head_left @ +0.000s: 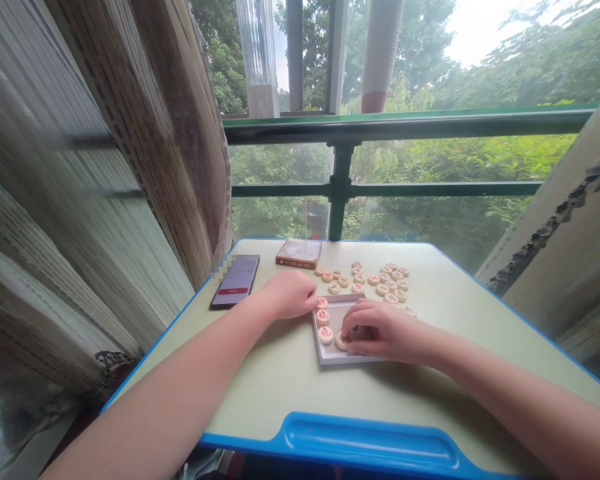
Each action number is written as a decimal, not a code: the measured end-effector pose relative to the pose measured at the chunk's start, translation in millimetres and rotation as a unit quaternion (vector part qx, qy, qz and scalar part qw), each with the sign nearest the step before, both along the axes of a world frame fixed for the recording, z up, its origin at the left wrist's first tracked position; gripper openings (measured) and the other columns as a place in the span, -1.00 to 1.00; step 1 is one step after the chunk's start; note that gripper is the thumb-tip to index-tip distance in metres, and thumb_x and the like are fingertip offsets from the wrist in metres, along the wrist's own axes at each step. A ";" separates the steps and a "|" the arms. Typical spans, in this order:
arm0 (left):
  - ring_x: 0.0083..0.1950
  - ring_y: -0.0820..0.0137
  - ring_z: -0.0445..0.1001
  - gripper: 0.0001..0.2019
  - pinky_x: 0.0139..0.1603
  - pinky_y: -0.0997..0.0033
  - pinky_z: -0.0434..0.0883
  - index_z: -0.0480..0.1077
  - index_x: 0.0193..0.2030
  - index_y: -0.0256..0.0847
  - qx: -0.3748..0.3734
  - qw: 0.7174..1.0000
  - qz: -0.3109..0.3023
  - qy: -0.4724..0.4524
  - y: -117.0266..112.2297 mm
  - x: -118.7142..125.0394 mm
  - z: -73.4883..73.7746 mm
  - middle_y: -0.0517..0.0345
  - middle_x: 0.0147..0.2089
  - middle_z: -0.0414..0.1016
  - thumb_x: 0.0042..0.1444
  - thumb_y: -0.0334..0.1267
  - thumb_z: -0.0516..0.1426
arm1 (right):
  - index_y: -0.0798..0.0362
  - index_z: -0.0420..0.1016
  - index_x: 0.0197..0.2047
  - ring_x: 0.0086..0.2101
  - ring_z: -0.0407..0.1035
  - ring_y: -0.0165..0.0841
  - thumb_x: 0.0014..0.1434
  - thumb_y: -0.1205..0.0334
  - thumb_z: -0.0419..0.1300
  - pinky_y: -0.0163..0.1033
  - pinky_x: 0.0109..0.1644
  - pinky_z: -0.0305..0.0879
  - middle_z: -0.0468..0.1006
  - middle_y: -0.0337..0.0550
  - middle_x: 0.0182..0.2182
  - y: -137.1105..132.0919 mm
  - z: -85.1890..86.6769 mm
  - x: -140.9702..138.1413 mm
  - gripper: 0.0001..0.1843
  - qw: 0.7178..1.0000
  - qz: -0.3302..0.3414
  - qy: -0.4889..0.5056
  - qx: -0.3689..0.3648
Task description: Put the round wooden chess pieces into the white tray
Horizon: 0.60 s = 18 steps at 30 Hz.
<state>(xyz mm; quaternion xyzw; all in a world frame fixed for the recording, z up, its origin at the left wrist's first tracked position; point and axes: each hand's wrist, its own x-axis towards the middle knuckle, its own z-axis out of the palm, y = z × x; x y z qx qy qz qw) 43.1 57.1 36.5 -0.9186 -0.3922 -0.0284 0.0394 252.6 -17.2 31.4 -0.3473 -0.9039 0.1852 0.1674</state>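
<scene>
The right hand (385, 330) lies low over the shallow grey tray (330, 358), fingers bent down and gathered on a round xiangqi piece (341, 341) at the tray's near left corner; the palm covers much of the tray floor. The left hand (293, 293) is curled into a loose fist at the tray's far left corner, knuckles up, and I cannot tell whether anything sits inside it. Along the tray's left wall stand three more discs (323, 317) in a column, flat, pale wood with red characters on top, each just beside the next. The held piece looks the same: a cream disc, face up, its mark partly hidden by fingertips. Beyond the tray, a loose scatter of pieces (383, 279) lies on the pale table (280, 380), some red-marked, some dark. Farther back sits a flat brown box (299, 253), and to the left a phone (235, 281) with its screen lit.
</scene>
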 end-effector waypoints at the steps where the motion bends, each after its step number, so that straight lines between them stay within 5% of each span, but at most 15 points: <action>1: -0.39 0.33 0.41 -0.62 -0.47 0.42 0.16 0.46 -0.46 -0.23 0.000 1.000 0.001 0.000 0.1 0.0 -0.2 -0.01 -0.39 0.52 0.10 -0.06 -0.06 | 0.07 0.52 -0.28 -0.29 0.37 -0.36 0.10 0.19 0.19 -0.28 -0.20 0.28 0.53 -0.10 -0.32 -0.1 0.7 0.4 -0.84 1.000 0.002 0.001 -0.003; 18: -0.40 0.32 0.40 -0.64 -0.47 0.40 0.16 0.45 -0.47 -0.23 -0.001 1.000 -0.003 0.007 2.5 0.2 -1.9 -0.01 -0.40 0.50 0.11 -0.10 -0.07 | 0.07 0.51 -0.26 -0.26 0.35 -0.33 0.12 0.30 0.11 -0.23 -0.16 0.27 0.50 -0.09 -0.32 -0.6 1.5 0.3 -0.84 1.000 -0.013 -0.007 -0.003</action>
